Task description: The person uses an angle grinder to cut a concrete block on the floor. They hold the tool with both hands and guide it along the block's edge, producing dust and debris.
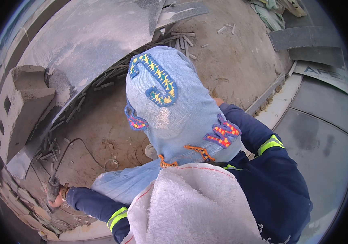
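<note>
At the lower left, my left hand (54,201) is closed round a dark grey cylindrical tool (53,185). A thin black cord (75,140) leaves its top and curls onto the dusty ground; the tool's lower end is hard to make out. On the far side of my raised denim knee (163,107), only a sliver of my right hand (219,101) shows. Its fingers are hidden, so I cannot see whether it holds anything. Colourful stitched patches decorate the denim. A white towel (190,203) hangs in front of me, covering the lower middle.
A large grey metal sheet (96,32) slants across the upper left, with many narrow strips (76,106) scattered beneath its edge. A hollow concrete block (23,107) rests against it. Dark panels (320,134) line the right side, and curved sheet pieces (306,38) lie at the upper right.
</note>
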Action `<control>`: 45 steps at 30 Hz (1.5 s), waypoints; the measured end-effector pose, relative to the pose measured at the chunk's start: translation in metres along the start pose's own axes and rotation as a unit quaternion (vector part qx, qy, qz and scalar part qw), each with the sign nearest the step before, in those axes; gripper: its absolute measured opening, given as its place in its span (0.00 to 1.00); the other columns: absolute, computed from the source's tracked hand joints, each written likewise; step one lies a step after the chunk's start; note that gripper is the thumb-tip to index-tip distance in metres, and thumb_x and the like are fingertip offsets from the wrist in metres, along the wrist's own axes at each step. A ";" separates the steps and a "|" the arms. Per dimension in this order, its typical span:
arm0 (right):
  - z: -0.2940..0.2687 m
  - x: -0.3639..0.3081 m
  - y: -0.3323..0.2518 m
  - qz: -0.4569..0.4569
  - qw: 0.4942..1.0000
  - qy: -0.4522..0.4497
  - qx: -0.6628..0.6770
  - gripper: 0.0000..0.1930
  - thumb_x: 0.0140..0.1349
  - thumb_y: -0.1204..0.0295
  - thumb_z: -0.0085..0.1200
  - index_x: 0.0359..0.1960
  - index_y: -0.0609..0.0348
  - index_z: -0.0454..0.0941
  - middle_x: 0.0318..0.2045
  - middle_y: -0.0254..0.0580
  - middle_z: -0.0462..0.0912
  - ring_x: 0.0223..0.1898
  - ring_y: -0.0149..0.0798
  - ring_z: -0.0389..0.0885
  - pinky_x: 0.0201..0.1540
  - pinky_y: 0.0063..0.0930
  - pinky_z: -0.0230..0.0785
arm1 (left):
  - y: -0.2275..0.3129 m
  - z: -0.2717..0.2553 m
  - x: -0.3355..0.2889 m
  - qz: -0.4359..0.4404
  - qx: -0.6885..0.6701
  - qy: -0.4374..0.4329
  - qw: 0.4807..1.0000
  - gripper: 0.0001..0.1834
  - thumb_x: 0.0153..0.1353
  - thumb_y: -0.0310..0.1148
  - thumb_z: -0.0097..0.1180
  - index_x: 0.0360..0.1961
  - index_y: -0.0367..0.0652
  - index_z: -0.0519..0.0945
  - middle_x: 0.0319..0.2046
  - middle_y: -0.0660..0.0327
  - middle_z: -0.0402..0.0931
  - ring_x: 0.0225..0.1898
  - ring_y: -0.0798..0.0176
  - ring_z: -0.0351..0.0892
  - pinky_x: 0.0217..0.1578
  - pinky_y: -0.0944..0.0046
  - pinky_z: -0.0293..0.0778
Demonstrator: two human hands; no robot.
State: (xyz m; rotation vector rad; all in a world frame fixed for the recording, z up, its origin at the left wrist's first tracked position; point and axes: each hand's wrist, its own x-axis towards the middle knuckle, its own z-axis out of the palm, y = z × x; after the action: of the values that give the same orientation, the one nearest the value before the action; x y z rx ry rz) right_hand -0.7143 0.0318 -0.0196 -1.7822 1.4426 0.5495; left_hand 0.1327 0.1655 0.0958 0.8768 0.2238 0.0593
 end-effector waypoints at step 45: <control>-0.199 0.012 0.197 0.189 0.930 -0.312 -0.045 0.26 0.62 0.62 0.57 0.62 0.51 0.75 0.37 0.59 0.86 0.38 0.52 0.87 0.42 0.39 0.78 | 0.009 0.026 -0.240 -0.020 0.170 0.010 0.985 0.29 0.56 0.50 0.50 0.46 0.32 0.71 0.39 0.47 0.76 0.44 0.46 0.77 0.47 0.47 0.74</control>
State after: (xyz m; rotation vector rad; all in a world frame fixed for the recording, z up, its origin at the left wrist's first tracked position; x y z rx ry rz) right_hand -0.9252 -0.1445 0.0369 -1.2127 1.3025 1.2708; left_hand -0.0949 0.1179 0.1597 1.2125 0.2741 -0.0086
